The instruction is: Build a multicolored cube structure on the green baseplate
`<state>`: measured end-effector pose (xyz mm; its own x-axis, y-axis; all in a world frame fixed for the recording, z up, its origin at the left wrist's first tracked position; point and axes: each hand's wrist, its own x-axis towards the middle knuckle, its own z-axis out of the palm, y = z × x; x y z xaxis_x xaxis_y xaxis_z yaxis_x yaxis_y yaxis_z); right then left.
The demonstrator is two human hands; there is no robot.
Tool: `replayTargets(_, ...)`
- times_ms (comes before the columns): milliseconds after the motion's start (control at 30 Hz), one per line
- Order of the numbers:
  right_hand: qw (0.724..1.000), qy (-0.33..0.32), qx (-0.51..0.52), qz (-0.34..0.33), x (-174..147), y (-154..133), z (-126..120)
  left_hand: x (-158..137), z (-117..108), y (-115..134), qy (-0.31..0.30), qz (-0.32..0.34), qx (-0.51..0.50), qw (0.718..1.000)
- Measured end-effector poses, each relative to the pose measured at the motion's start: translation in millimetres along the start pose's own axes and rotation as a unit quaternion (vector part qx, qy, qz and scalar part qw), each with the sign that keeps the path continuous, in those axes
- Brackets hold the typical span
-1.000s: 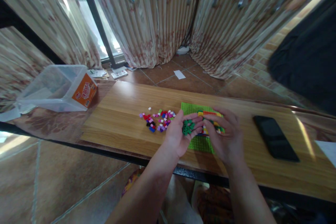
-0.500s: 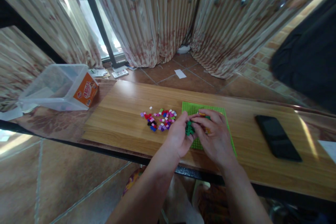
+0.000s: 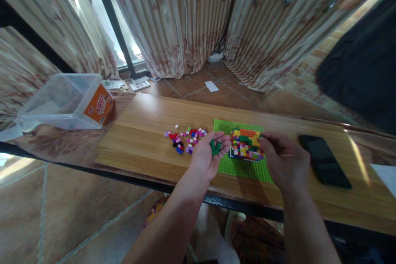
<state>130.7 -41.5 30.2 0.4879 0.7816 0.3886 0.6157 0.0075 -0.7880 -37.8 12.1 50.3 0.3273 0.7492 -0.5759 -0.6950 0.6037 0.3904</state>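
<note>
My left hand (image 3: 204,154) is palm up with its fingers slightly curled, cupping a small heap of green toy bricks (image 3: 215,147). Right beside its fingertips, a block built of many-coloured toy bricks (image 3: 246,144) stands on a bright green baseplate (image 3: 241,169). Orange, yellow and green bricks show on its top, and mixed colours on its front. My right hand (image 3: 281,159) is at the block's right edge, thumb and forefinger pinched together. Whatever is between those fingertips is too small to make out.
Loose bricks in mixed colours (image 3: 177,142) lie on the wooden table (image 3: 142,132), left of my left hand. A black phone (image 3: 324,161) is at the right. At the far left stands a clear plastic bin (image 3: 62,107) with an orange label. Curtains (image 3: 192,29) hang behind.
My right hand has moved right, away from the left palm, to the block's right edge. The block, mostly covered before, is now visible, and my left hand has opened out under the green bricks.
</note>
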Motion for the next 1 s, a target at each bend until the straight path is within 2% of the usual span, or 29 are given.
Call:
replayTargets(100,0.999,-0.033,-0.034,-0.020,-1,0,-2,1,0,-1,-0.004,0.002,-0.002,1.000)
replayTargets(233,0.992,-0.051,-0.069,-0.089,1,2,-2,3,-2,-3,-0.012,0.009,0.002,1.000)
replayTargets(333,0.990,-0.057,-0.085,-0.102,0,8,1,3,-2,-3,-0.014,0.012,0.000,1.000)
replayTargets(533,0.993,-0.051,-0.090,-0.055,-2,23,9,3,-2,-2,-0.016,0.010,0.005,1.000)
replayTargets(767,0.999,-0.041,-0.001,0.019,1,35,13,2,-1,-2,-0.009,0.009,0.007,1.000)
replayTargets(1000,0.990,-0.028,0.100,0.090,1,36,20,2,-1,-3,-0.008,0.011,0.010,1.000)
